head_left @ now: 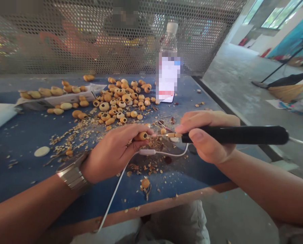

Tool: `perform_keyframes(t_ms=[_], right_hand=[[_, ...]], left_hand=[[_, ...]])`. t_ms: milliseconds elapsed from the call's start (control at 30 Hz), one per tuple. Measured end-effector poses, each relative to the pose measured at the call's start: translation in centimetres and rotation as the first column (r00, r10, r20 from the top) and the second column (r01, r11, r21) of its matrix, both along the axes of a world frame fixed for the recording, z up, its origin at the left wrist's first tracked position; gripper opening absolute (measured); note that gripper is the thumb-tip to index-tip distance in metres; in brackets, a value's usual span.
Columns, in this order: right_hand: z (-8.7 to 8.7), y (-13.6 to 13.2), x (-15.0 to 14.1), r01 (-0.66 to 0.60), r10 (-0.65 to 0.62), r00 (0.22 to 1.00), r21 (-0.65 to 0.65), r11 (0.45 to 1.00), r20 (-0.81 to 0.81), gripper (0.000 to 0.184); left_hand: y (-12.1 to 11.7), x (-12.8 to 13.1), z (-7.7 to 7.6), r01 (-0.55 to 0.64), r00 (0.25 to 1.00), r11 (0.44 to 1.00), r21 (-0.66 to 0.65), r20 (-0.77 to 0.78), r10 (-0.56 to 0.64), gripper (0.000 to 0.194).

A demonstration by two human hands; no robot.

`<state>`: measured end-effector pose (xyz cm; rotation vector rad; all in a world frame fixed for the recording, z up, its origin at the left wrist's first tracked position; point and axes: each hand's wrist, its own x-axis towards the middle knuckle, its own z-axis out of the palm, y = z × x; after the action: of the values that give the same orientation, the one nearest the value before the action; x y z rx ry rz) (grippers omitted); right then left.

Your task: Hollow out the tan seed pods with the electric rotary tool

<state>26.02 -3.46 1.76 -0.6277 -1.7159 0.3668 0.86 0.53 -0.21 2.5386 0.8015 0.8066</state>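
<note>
My left hand point(116, 149) is closed around a small tan gourd point(141, 136), whose dark cut opening faces right. My right hand point(209, 135) grips a black-handled rotary tool point(253, 135) with a brass collet. The tool points left, and its thin bit is close to the gourd; I cannot tell whether they touch. Behind my hands lies a heap of small gourds point(122, 101), many cut open with dark hollows. Seeds and shell scraps point(75, 135) are scattered around them.
A clear bottle point(169, 42) and a lit phone point(168, 79) stand at the back before a perforated metal screen point(90, 44). A white cord with an inline switch point(147, 152) crosses the blue table point(34, 183). Whole gourds point(44, 92) line the back left. A pale disc point(42, 151) lies left.
</note>
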Motion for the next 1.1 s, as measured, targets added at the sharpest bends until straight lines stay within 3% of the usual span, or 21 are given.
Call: perform_keyframes(t_ms=[100, 267, 633, 1100], right_hand=[[0.7, -0.3, -0.2, -0.001, -0.008, 0.997, 0.114, 0.993, 0.076, 0.009], [1.3, -0.8, -0.3, 0.005, -0.026, 0.977, 0.098, 0.995, 0.21, 0.011], [1.3, -1.1, -0.9, 0.031, -0.051, 0.971, 0.088, 0.996, 0.233, 0.014], [1.2, -1.3, -1.0, 0.036, -0.052, 0.972, 0.073, 0.997, 0.228, 0.015]], left_hand=[[-0.2, 0.2, 0.1, 0.011, 1.0, 1.0, 0.026, -0.001, -0.011, 0.018], [-0.4, 0.3, 0.2, 0.025, 1.0, 0.999, 0.043, 0.008, -0.026, 0.018], [-0.4, -0.1, -0.2, 0.046, 0.998, 0.996, 0.071, -0.047, -0.043, 0.029], [-0.4, 0.0, -0.4, 0.048, 0.999, 0.993, 0.103, -0.018, -0.046, 0.028]])
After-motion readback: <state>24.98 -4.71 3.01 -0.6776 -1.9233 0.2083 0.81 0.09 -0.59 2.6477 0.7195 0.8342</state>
